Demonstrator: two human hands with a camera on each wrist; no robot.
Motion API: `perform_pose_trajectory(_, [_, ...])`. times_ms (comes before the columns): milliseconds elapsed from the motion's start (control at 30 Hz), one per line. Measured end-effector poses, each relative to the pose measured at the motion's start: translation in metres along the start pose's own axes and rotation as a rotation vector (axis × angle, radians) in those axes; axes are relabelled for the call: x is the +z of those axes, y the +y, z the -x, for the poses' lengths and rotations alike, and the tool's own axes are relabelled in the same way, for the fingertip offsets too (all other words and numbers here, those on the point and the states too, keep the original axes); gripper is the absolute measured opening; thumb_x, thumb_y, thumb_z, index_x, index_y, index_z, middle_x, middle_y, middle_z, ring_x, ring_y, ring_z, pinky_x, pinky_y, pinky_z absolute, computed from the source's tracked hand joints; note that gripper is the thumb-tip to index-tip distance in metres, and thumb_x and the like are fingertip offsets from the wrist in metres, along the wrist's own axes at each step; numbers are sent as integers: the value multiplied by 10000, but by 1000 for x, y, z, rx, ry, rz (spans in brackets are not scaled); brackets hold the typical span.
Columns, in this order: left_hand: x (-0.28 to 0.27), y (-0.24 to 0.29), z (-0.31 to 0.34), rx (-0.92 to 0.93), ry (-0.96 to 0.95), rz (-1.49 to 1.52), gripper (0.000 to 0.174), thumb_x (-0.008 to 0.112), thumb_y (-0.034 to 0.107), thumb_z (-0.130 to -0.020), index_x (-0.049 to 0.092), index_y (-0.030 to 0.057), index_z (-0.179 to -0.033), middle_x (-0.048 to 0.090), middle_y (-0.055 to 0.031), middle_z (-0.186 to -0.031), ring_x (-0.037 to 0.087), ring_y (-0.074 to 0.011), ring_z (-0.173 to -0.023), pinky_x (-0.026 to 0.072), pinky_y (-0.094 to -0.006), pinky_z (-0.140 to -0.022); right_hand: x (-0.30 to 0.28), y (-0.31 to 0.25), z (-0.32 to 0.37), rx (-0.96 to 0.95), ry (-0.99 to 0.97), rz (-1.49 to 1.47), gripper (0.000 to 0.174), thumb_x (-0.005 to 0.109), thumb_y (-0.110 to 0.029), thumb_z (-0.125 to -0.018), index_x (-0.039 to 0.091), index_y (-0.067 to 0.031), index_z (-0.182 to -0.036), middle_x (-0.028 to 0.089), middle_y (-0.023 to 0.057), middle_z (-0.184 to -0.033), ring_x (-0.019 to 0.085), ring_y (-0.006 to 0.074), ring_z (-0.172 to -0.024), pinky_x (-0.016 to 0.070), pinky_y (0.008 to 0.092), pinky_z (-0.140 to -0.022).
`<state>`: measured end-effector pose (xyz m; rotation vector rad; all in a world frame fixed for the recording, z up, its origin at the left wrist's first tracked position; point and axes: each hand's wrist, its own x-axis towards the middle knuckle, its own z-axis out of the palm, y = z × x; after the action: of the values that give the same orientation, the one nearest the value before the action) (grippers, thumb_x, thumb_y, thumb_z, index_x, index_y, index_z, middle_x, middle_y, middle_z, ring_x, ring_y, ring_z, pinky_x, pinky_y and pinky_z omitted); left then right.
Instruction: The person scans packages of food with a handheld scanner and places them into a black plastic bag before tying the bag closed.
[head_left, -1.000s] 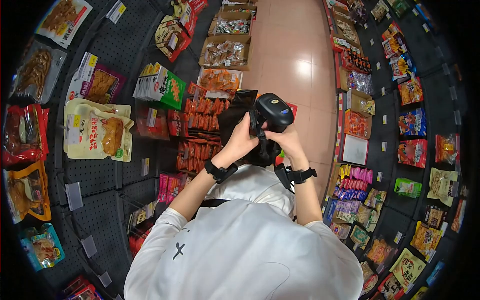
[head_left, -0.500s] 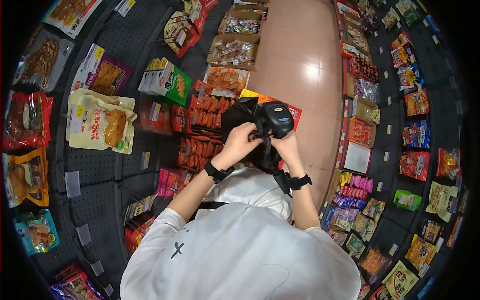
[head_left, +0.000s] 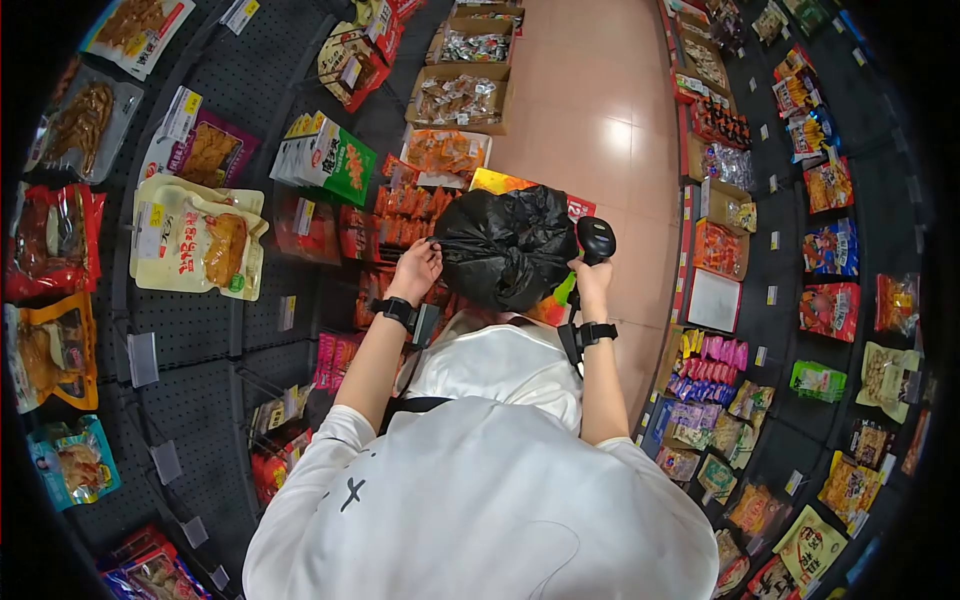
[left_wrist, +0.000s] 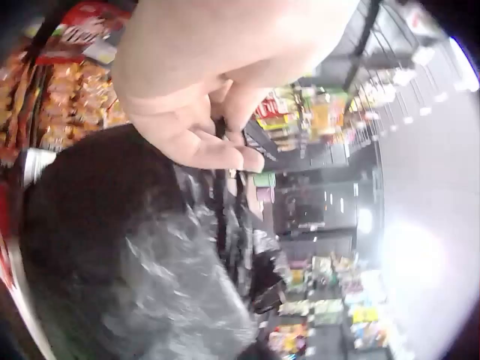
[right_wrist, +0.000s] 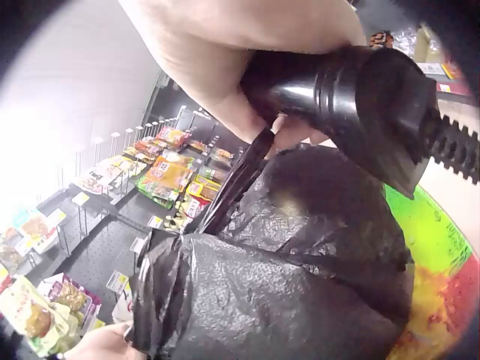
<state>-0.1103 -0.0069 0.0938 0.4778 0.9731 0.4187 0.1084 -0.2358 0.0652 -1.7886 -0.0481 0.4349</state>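
Note:
A black plastic bag [head_left: 508,245] bulges between the two hands, its top gathered in creases. My left hand [head_left: 415,270] pinches a strip of the bag on the left, and in the left wrist view the black film [left_wrist: 165,270] runs from between its fingers. On the other side, my right hand [head_left: 592,283] grips the handle of a black handheld scanner [head_left: 597,238]. A twisted strand of the bag also runs into the right fingers in the right wrist view, below the scanner's handle [right_wrist: 300,90]. The bag's contents are hidden.
Black pegboard shelving [head_left: 190,370] on the left carries hanging food packs, including a cream pack [head_left: 200,240]. Snack boxes [head_left: 455,98] line the aisle floor [head_left: 570,100] ahead. More packets hang on the right shelving [head_left: 780,390]. A yellow-and-red printed surface [head_left: 495,182] shows under the bag.
Both hands were together at the bag's top; now they have moved apart, left hand leftward, right hand slightly rightward with the scanner. The bag has spread into a rounded shape between them.

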Motion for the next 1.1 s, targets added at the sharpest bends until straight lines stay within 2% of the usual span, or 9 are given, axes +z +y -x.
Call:
perform_pose_trajectory(200, [-10, 0, -6, -126, -64, 173, 77, 472, 91, -877, 499, 84, -949, 579, -50, -890, 560, -168, -795, 473, -277, -704, -10, 8, -1, -40, 2, 49, 167, 668, 18, -603, 558, -1, -727, 577, 40, -663, 541, 127, -566, 437, 265, -544])
perform_pose_trajectory(400, [-25, 3, 32, -128, -138, 9, 358, 575, 38, -793, 443, 71, -1123, 518, -87, -1119, 495, -237, -1108, 389, -330, -922, -45, -11, 18, 65, -421, -65, 220, 724, -109, -690, 571, -22, -821, 547, 16, -661, 525, 108, -543, 432, 244, -505])
perform_pose_trajectory(667, [-150, -29, 42, 5, 199, 33, 389, 570, 100, -798, 463, 65, -1171, 586, -84, -1040, 545, -189, -998, 430, -308, -861, -85, 51, 36, 278, -230, -126, 252, 688, -229, -760, 573, -41, -882, 555, 22, -691, 523, 101, -531, 437, 235, -498])
perform_pose_trajectory(733, [-186, -45, 58, 1, 160, -268, 305, 537, 107, -810, 502, 69, -1110, 584, -85, -1045, 537, -177, -1011, 418, -295, -868, -100, 101, 38, 360, -209, -126, 317, 738, -245, -702, 556, -42, -862, 570, 44, -709, 523, 114, -501, 449, 248, -467])
perform_pose_trajectory(767, [-198, -53, 69, 72, 196, -634, 265, 517, 99, -801, 520, 71, -1064, 590, -60, -867, 573, -153, -810, 460, -294, -717, -110, 122, 44, 392, -202, -114, 309, 737, -223, -697, 557, -38, -866, 573, 48, -710, 523, 118, -494, 447, 253, -454])
perform_pose_trajectory(833, [-262, -72, 65, -112, 148, -440, 121, 501, 34, -748, 552, 58, -856, 538, -18, -706, 553, -166, -597, 458, -284, -515, -134, 153, 70, 356, -170, 8, 272, 711, -136, -690, 556, -10, -874, 573, 64, -687, 535, 143, -487, 447, 269, -433])
perform_pose_trajectory(900, [-248, -96, 98, -27, 452, -471, 204, 519, 30, -705, 535, 68, -906, 400, 18, -548, 365, -99, -392, 265, -277, -342, -164, 155, 101, 481, -240, 384, 237, 684, -83, -675, 569, 4, -863, 573, 79, -670, 554, 168, -496, 452, 286, -436])
perform_pose_trajectory(967, [-275, -118, 114, -85, 400, -341, 172, 537, 36, -713, 536, 74, -880, 445, 11, -576, 407, -88, -436, 289, -245, -379, -198, 215, 123, 622, -269, 402, 229, 693, -101, -664, 591, 3, -841, 577, 93, -668, 568, 184, -507, 456, 300, -441])
perform_pose_trajectory(1100, [-288, -165, 178, -124, 489, -454, 241, 546, 107, -757, 531, 65, -994, 535, -25, -737, 511, -127, -596, 379, -272, -507, -224, 125, 189, 737, -481, 750, 614, 613, -411, -716, 530, 30, -1136, 538, 262, -1138, 485, 368, -1117, 390, 394, -912])
